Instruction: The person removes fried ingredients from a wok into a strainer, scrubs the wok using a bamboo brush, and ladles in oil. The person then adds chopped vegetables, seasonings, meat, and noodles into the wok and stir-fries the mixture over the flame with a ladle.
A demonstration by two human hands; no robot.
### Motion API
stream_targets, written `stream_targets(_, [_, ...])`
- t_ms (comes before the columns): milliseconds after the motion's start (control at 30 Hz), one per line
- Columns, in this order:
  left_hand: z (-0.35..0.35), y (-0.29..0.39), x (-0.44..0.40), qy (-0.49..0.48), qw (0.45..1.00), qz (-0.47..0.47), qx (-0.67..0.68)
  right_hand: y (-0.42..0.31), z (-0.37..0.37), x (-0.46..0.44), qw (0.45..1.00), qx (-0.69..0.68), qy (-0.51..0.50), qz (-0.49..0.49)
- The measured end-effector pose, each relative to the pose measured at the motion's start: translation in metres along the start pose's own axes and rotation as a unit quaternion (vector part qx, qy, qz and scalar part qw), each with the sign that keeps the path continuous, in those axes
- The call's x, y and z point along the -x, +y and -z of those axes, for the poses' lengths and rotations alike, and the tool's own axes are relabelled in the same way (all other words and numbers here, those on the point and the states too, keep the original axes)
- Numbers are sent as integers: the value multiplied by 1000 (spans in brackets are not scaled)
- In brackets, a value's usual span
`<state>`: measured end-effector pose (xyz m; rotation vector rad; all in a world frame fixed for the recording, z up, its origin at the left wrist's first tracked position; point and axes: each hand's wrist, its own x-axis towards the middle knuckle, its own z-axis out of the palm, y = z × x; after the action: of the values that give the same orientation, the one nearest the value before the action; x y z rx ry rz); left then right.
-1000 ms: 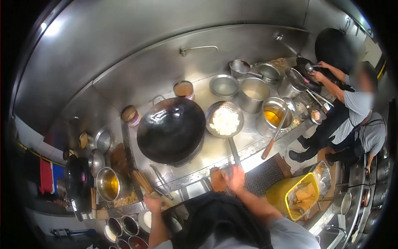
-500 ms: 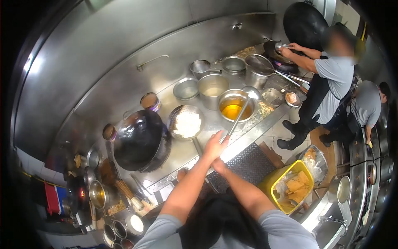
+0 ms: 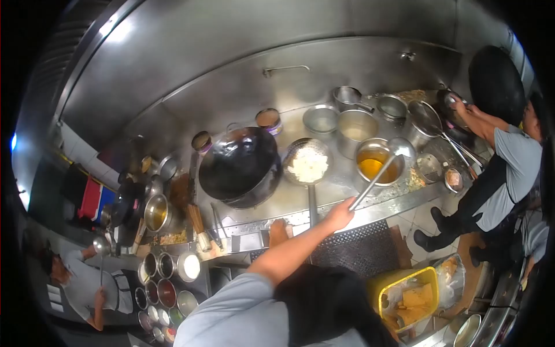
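My left hand is closed round the handle end of a long metal ladle. The ladle's round bowl rests over the right rim of a steel pot that holds yellow-orange oil. My right hand does not show. Just left of my left hand, a perforated strainer with pale food pieces lies on the steel counter, its handle pointing towards me. A large black wok stands left of the strainer.
Pots line the counter's back. Two people work nearby, one at far right, one at lower left; another shows partly at the right edge. A yellow bin stands below. Bamboo sticks and sauce containers are at left.
My left hand left the bamboo sticks and took the ladle handle. My right hand, beside it half a second ago, has gone from view. The view swung right, then back left.
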<state>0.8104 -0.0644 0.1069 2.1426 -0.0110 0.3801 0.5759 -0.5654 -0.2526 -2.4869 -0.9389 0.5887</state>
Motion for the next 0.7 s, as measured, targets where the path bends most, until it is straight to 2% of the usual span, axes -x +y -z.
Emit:
stream_targets(33, [30,47,10,-76,984,148,58,-5,11,7,999,-14,-45,-28])
stream_targets(67, [69,101,20,-157,937,291,111,-7,20,10,996,-22,-70,-47])
stream_targets(100, [71,99,32,-144,926,299,180,-9,25,11,994,-28,-92,-61])
stream_targets(167, [92,113,37,-160,940,273,130,-8,35,6,988,-36,-126,-80])
stream_targets(333, [107,112,11,-188,922,293,171,50,6,-72,980,-71,-181,-43])
stream_targets(367, [105,111,7,-188,918,302,173,42,7,-90,976,-187,-98,-47])
stream_targets(400, [104,110,2,-189,915,311,176,24,19,-114,953,-298,-13,-52])
stream_targets(467, [104,113,-7,-188,893,349,214,13,22,-168,914,-383,34,-126])
stream_targets(500, [104,116,-12,-182,869,384,255,-39,81,-177,864,-447,17,-230])
stream_targets(533, [105,130,-17,-166,859,398,275,-119,171,-185,797,-504,17,-333])
stream_targets(600, [104,136,-29,-167,845,413,295,-149,186,-196,797,-505,15,-330])
stream_targets(667, [108,157,-39,-155,810,455,337,-153,182,-195,800,-505,15,-326])
stream_targets(700, [111,156,-38,-156,810,453,339,-155,174,-189,801,-509,-3,-314])
